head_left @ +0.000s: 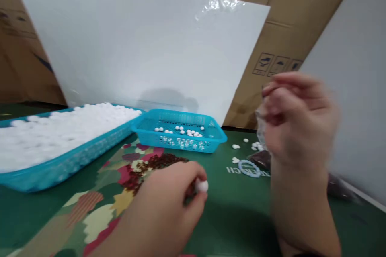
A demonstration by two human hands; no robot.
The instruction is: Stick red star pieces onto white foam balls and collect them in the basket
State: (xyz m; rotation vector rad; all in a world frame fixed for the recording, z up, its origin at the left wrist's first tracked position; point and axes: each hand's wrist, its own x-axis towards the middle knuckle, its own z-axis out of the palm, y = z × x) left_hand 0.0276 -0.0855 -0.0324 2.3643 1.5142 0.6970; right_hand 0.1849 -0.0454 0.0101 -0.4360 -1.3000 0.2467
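Note:
Low over the table, my left hand (169, 200) pinches a small white ball (202, 186) between thumb and fingers. My right hand (297, 114) is raised at the right, blurred by motion, its fingertips pressed together. A thin dark tip shows at those fingers; I cannot make out what it belongs to. Beneath the left hand lies a pile of small dark red-brown pieces (157, 162). Beyond it stands a blue perforated basket (179, 147) with several white balls inside. A large blue tray (90, 150) heaped with white balls (72, 128) is at the left.
Right of the basket lie loose white pieces (236, 146), a pale blue ring (249, 168) and a dark packet (261, 159). A clear bag with dark contents (340, 188) is by the right wall. A white board (150, 44) leans against cardboard boxes (280, 32). Patterned cloth (99, 217) covers part of the green table.

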